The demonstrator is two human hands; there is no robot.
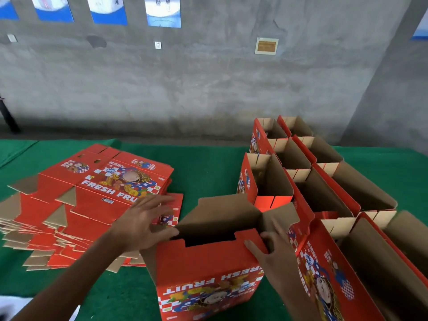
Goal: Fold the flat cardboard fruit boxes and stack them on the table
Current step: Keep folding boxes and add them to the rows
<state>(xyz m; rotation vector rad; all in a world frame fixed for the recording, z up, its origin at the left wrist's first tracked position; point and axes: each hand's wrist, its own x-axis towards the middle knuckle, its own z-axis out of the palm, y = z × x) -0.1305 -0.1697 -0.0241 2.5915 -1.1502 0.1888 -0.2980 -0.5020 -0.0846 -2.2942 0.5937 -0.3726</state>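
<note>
Standing upright at about six o'clock on the green tabletop [208, 163], the half-formed box [208, 262] has its printed side facing the person with the lettering upside down, which suggests it stands on its top so the bottom flaps can be closed. The right hand [268, 249] grips the near wall's upper corner, thumb over the edge and fingers curled inside, probably to hold that corner square. The left hand [143, 223] is spread wide with straight fingers, its thumb side touching the box's left top corner while the fingertips reach over toward the flats; it holds nothing, and looks to be steadying or pushing a side flap inward. Behind the opening, brown flaps [220, 209] stick up unfolded, so the fold is judged not finished.

At nine to ten o'clock lies the pile of flat boxes [92, 198], fanned out within easy reach of the left hand. From one to four o'clock, finished boxes [324, 181] stand open-topped in touching rows, kept to one side as the growing stack. Beyond is a grey wall [208, 77] with posters [163, 10].
</note>
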